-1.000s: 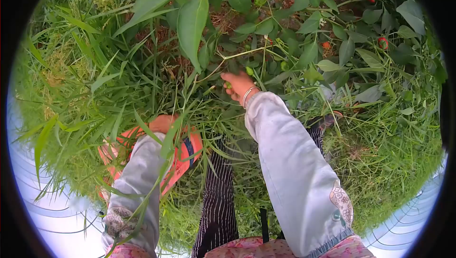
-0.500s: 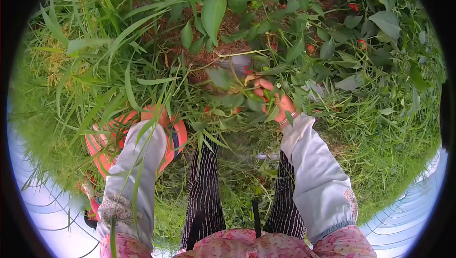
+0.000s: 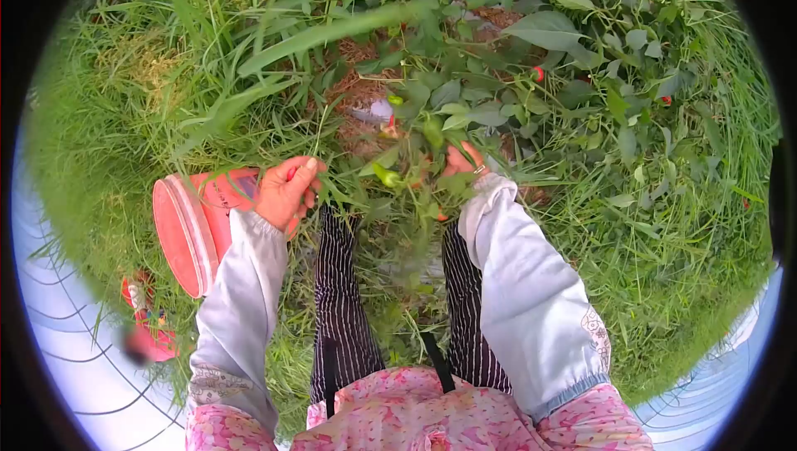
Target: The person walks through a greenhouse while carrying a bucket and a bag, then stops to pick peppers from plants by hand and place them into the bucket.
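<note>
My left hand (image 3: 287, 192) is beside the orange-red bucket (image 3: 184, 235), its fingers curled, with a bit of a red pepper (image 3: 291, 174) showing between thumb and fingers. The bucket leans among the grass, partly covered by blades. My right hand (image 3: 463, 160) reaches into the pepper plant (image 3: 490, 115); leaves hide most of its fingers, so its grip cannot be made out. Between the hands hang a light green pepper (image 3: 386, 174) and an orange-red pepper (image 3: 441, 213), with leaves around them.
More red peppers hang on the right, one at the upper right (image 3: 538, 74). Tall grass (image 3: 191, 77) crowds the left side, and a long blade crosses close to the camera. Straw-covered soil (image 3: 357, 77) shows between plants. My striped trouser legs (image 3: 342, 301) stand below; red items (image 3: 151, 330) lie lower left.
My left hand has come away from the bucket, up and to the right, and the bucket has tipped over more. My right hand has shifted slightly left and sits deeper behind leaves.
</note>
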